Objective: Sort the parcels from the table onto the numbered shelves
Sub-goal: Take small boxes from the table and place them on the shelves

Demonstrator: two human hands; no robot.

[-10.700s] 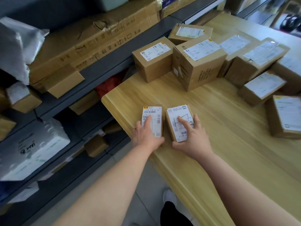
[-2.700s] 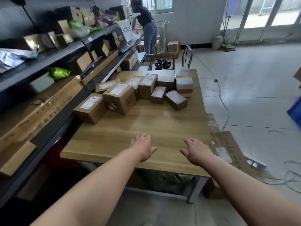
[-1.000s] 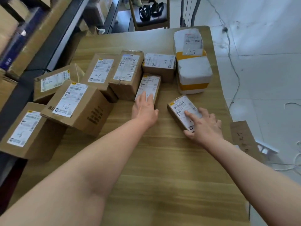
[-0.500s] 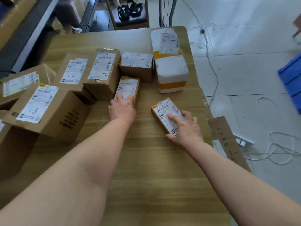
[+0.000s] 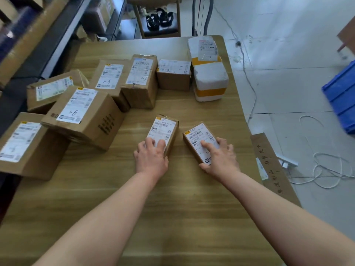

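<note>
Reading labels: handwritten "9-1" on big box [image 5: 82,118] toward counter's [image 5: 172,208] left edge, "1-1" on brown box [image 5: 173,75], "1-7" on white foam parcel [image 5: 209,77] near far right corner. My left hand [image 5: 151,158] cupped over near end of left small parcel [image 5: 163,129], fingers bent on label. Right hand [image 5: 221,160] grips right small parcel [image 5: 199,139], printed "K301", forefinger on label. Both parcels mid-counter, just apart.
</note>
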